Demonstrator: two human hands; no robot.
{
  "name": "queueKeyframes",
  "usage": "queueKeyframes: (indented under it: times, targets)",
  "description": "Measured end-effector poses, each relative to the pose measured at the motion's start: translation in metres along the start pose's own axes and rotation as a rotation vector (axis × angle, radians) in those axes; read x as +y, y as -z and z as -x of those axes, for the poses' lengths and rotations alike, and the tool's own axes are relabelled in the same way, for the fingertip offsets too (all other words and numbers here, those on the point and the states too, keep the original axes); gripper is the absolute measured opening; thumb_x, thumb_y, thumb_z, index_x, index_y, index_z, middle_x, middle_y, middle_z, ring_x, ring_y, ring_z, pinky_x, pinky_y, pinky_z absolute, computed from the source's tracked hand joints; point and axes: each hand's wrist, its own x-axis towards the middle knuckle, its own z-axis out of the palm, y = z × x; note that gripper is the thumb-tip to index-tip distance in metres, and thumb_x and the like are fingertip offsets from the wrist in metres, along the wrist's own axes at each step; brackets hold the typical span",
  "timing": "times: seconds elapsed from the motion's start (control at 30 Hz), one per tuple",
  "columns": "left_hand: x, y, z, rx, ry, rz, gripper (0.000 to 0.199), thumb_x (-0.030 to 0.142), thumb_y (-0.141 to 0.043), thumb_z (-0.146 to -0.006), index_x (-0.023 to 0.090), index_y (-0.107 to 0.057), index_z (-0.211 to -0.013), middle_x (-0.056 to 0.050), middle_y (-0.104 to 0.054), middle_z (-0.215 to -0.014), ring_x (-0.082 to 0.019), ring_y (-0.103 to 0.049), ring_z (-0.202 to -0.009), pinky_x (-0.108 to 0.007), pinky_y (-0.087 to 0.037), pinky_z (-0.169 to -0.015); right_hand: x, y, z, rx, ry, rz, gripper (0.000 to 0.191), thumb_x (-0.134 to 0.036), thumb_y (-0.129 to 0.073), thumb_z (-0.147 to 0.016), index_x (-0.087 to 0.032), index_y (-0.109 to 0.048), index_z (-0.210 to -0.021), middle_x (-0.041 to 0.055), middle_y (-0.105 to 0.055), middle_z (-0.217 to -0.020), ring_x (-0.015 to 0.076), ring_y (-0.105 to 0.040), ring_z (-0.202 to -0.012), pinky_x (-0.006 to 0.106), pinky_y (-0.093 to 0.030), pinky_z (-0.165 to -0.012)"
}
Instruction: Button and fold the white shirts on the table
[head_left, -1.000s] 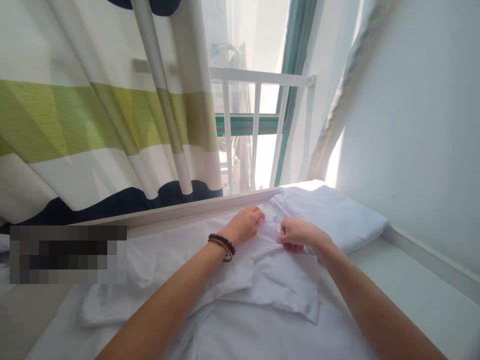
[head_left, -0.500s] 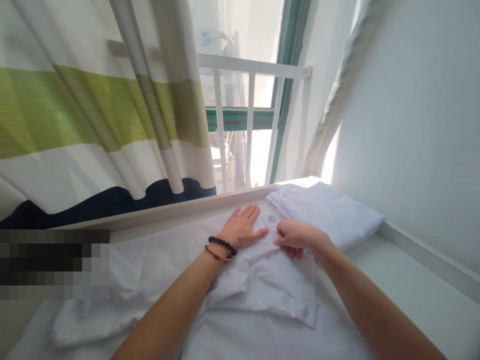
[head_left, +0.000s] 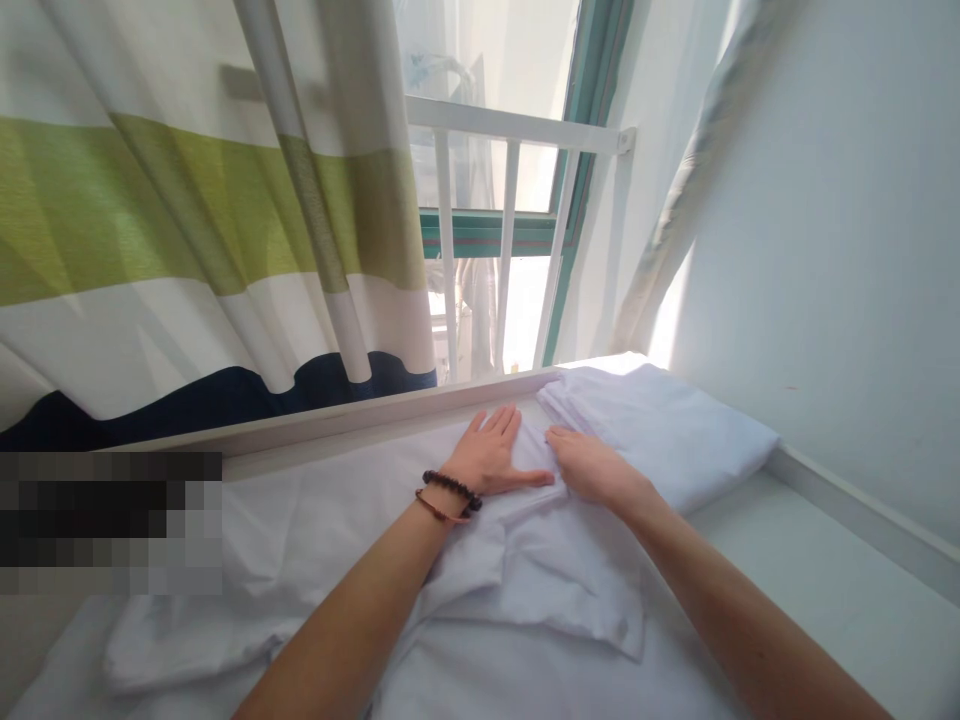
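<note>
My left hand [head_left: 491,455] lies palm down with its fingers stretched and thumb spread out, pressing on a white garment [head_left: 330,520]. Dark bracelets ring this wrist. Close by on the right, my right hand [head_left: 592,465] has its fingers drawn together at the cloth's edge; its fingertips are partly hidden. The garment is spread across the white surface, with a rumpled sleeve-like part [head_left: 570,585] folded over in front of both hands. Just beyond my right hand rests a folded white cloth [head_left: 660,420].
A low raised rim [head_left: 315,425] runs along the far side of the white surface [head_left: 840,580]. Behind it stand white railing bars [head_left: 506,240] before a window. A striped curtain [head_left: 210,210] hangs at the left, and a pale wall [head_left: 840,240] rises at the right.
My right hand has turned from a curled fist to a flatter pose and shifted slightly up, against the cloth. The left hand stays pressed down; its thumb reaches farther right.
</note>
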Motion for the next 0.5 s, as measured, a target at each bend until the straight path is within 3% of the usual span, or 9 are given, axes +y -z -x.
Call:
queueKeyframes:
  times: [0.27,0.4,0.5]
  targets:
    - [0.000,-0.002,0.001,0.017,-0.003,-0.001,0.110,0.087,-0.028,-0.073,0.005,-0.027,-0.146,-0.019,-0.028,-0.152,-0.029,-0.024,-0.142,-0.045,-0.014,-0.114,-0.008,-0.005,0.001,-0.048,-0.022,0.061,0.048,-0.002,-0.049,-0.083,0.008,-0.047,-0.130,0.0334,-0.046,-0.135,0.0341,-0.054,-0.120,0.035,-0.044,-0.096]
    - [0.000,-0.002,0.001,0.026,-0.006,0.005,0.109,0.087,-0.030,-0.072,0.006,-0.028,-0.146,-0.019,-0.030,-0.152,-0.029,-0.025,-0.141,-0.044,-0.015,-0.114,-0.002,-0.002,0.002,-0.021,0.045,0.025,0.059,-0.001,-0.045,-0.084,0.000,-0.034,-0.143,0.0249,-0.030,-0.150,0.0287,-0.042,-0.133,0.033,-0.036,-0.106]
    - [0.000,-0.002,0.001,0.036,-0.009,0.007,0.108,0.086,-0.031,-0.072,0.007,-0.029,-0.145,-0.019,-0.030,-0.152,-0.030,-0.027,-0.140,-0.044,-0.016,-0.114,0.005,0.000,0.000,-0.053,0.101,-0.012,0.052,-0.003,-0.045,-0.085,-0.004,-0.045,-0.137,0.0211,-0.034,-0.150,0.0272,-0.041,-0.133,0.032,-0.033,-0.108]
